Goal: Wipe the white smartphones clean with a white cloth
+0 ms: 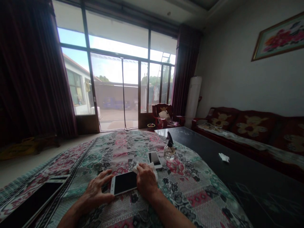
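A white-framed phone [123,182] lies face up on the flowered cloth [190,190]. My left hand [97,190] rests at its left end, fingers spread and touching its edge. My right hand [146,181] presses a white tissue [153,167] onto the phone's right end, fingers closed over it. A second white phone [154,159] lies just beyond, next to a small clear spray bottle [169,148] with a black trigger.
A large dark tablet [30,202] lies at the left edge of the cloth. A crumpled white tissue [224,157] sits on the dark glass table [237,177] to the right. A red sofa [249,126] lines the right wall; a glass door stands ahead.
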`<action>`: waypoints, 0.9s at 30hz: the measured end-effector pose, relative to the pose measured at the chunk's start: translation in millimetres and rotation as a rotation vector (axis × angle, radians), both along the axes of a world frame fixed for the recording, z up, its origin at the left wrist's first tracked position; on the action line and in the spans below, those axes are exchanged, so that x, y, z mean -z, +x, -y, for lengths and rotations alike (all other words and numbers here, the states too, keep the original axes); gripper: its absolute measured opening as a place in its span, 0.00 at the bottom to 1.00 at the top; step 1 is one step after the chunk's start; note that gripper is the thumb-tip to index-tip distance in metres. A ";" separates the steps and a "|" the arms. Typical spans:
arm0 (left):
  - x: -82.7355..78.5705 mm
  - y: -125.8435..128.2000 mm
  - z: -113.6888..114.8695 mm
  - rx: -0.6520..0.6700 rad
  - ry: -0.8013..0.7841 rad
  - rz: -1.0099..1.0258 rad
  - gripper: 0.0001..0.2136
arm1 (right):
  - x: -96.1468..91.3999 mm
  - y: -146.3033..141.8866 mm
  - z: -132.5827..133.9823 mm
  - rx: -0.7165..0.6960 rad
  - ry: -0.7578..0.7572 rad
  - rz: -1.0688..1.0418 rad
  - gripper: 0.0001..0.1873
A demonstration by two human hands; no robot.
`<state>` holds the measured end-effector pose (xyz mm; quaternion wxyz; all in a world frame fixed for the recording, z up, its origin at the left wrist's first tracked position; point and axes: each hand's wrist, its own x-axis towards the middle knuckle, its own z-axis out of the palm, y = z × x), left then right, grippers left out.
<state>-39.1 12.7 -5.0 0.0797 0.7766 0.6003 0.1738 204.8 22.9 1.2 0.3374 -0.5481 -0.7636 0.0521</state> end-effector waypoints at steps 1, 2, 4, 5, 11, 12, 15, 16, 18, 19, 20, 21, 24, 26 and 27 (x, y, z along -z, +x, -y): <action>0.5 -0.6 -0.3 0.005 0.000 0.019 0.31 | 0.9 0.2 0.2 0.009 -0.009 0.006 0.20; 1.0 -1.2 -0.7 0.005 0.001 0.036 0.30 | 1.6 -0.3 1.1 0.008 -0.017 0.016 0.21; 2.1 -2.1 -1.8 0.000 0.009 0.057 0.30 | 2.9 -3.1 4.6 -0.024 -0.030 0.038 0.24; 2.7 -2.4 -2.3 -0.003 0.017 0.061 0.30 | 3.5 -5.0 6.7 -0.051 -0.030 0.047 0.25; 6.3 -1.0 -3.8 -0.037 0.071 0.049 0.30 | 5.0 -16.1 16.7 -0.221 -0.007 0.078 0.26; 6.8 -0.8 -3.9 -0.041 0.076 0.047 0.30 | 4.5 -17.5 18.1 -0.243 -0.010 0.084 0.27; 8.3 -0.6 -4.9 -0.038 0.077 0.043 0.31 | 2.3 -21.8 23.3 -0.303 -0.017 0.092 0.27; 8.9 -0.7 -5.4 -0.036 0.077 0.044 0.31 | 1.6 -23.4 25.5 -0.326 -0.019 0.096 0.27; 10.3 -1.1 -6.5 -0.033 0.084 0.050 0.31 | 0.2 -26.4 30.0 -0.373 -0.017 0.105 0.26; 11.0 -1.2 -6.9 -0.033 0.090 0.053 0.30 | -0.5 -27.6 31.8 -0.395 -0.013 0.108 0.26; 11.5 -1.4 -7.3 -0.035 0.095 0.057 0.30 | -1.1 -28.4 33.2 -0.412 -0.009 0.111 0.25; 12.0 -1.6 -7.6 -0.036 0.097 0.059 0.29 | -1.6 -28.7 33.9 -0.421 -0.007 0.110 0.24; 12.2 -2.1 -8.4 -0.028 0.087 0.060 0.30 | -2.5 -26.5 31.2 -0.378 -0.012 0.087 0.22; 11.9 -2.4 -8.6 -0.023 0.079 0.059 0.30 | -2.4 -23.2 26.1 -0.307 -0.012 0.068 0.21; 11.9 -2.5 -8.6 -0.023 0.079 0.059 0.31 | -2.2 -21.2 23.0 -0.272 -0.007 0.062 0.20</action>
